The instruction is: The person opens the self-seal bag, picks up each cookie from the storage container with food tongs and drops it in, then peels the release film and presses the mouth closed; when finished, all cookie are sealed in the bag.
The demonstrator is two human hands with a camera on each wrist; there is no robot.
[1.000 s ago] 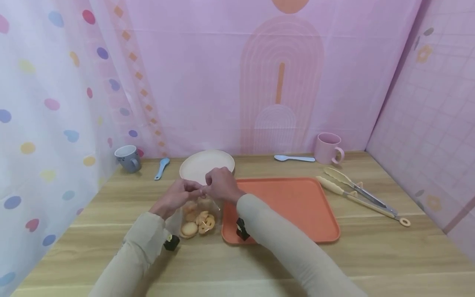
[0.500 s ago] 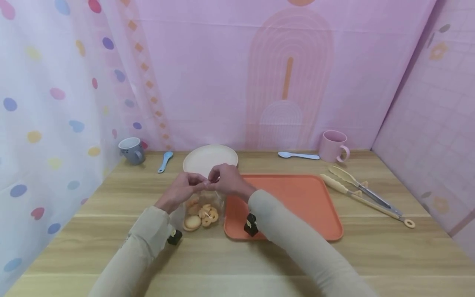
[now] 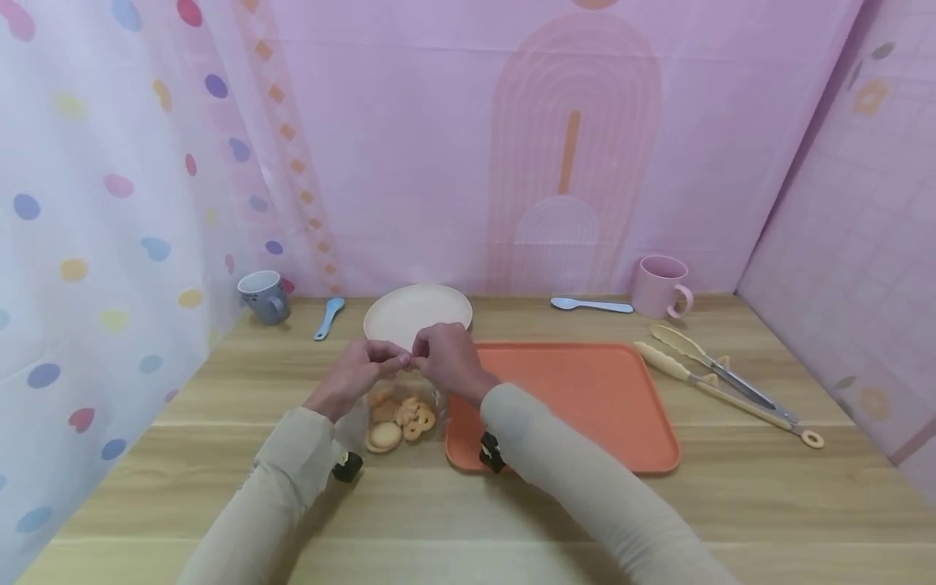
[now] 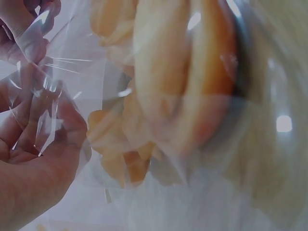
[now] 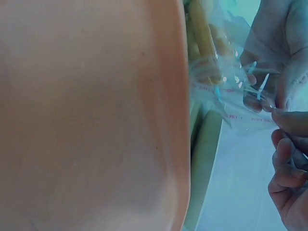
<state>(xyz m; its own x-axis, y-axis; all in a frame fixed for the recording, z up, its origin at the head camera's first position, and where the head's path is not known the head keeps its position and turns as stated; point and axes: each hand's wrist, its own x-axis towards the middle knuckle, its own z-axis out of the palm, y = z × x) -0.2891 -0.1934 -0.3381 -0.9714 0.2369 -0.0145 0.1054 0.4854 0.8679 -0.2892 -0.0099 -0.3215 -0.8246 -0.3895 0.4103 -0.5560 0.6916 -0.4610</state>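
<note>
A clear plastic bag [image 5: 226, 91] of biscuits [image 3: 411, 416] rests on the wooden table, left of the orange tray [image 3: 563, 406]. Through the film I make out a round biscuit [image 3: 384, 436] and several pretzel-shaped ones. My left hand [image 3: 354, 375] and right hand [image 3: 451, 361] meet at the top of the bag, fingertips close together. Each pinches the film between thumb and fingers; in the left wrist view the plastic creases around the left hand [image 4: 43, 144]. Beyond the hands lies a cream plate [image 3: 413, 310], partly covered by them.
At the back left stand a grey mug [image 3: 265, 297] and a blue spoon [image 3: 330, 318]. A pale blue spoon [image 3: 591, 305] and a pink mug [image 3: 658, 288] are at the back right. Tongs [image 3: 731, 386] lie spread right of the tray.
The head view has shifted slightly, so everything sits a little further right and higher. Both hands stay at the bag's top, with only small finger movement.
</note>
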